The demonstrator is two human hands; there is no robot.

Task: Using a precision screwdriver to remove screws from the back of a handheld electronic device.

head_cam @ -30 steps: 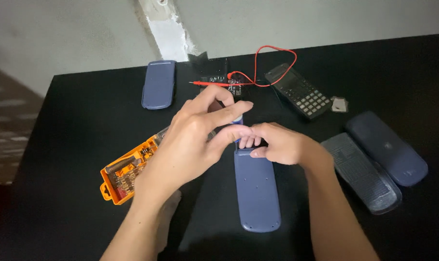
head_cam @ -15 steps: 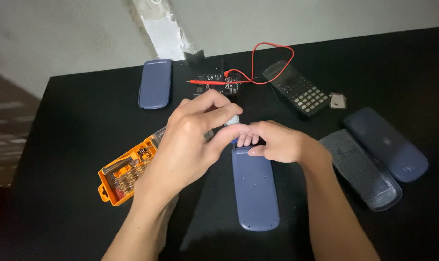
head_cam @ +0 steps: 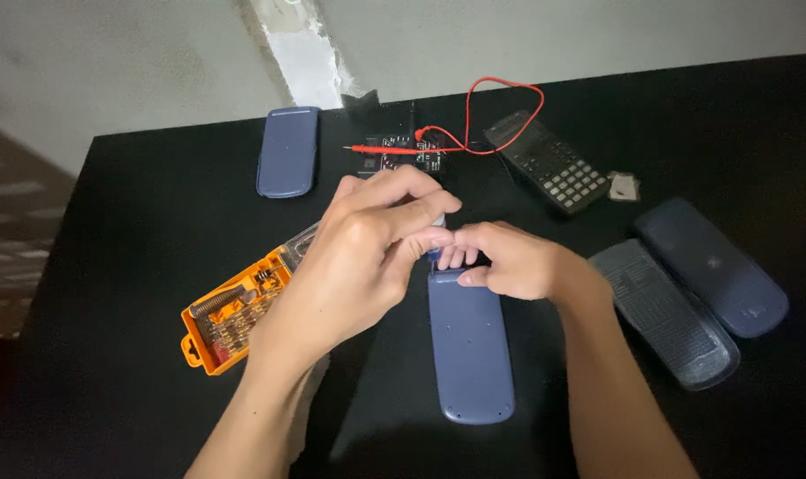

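Hands barely shifting since earlier frame, staying bunched over case top.

- Bit box (head_cam: 234, 312) lying open at left, near table (head_cam: 128, 213) edge.
- Left hand (head_cam: 367, 257) pinching driver (head_cam: 435, 232), probably; tip hidden.
- Case (head_cam: 470, 346) lying face down at centre.
- Right hand (head_cam: 509, 262) pressing flat on case top, gripping nothing.
- Risk: driver slipping, jabbing right fingers (head_cam: 452, 257); loose screw rolling off, lost on black table.

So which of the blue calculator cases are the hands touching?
The blue case in the middle, lying lengthwise toward the person. Both the left hand and right hand meet at its far end; the other blue cases lie untouched.
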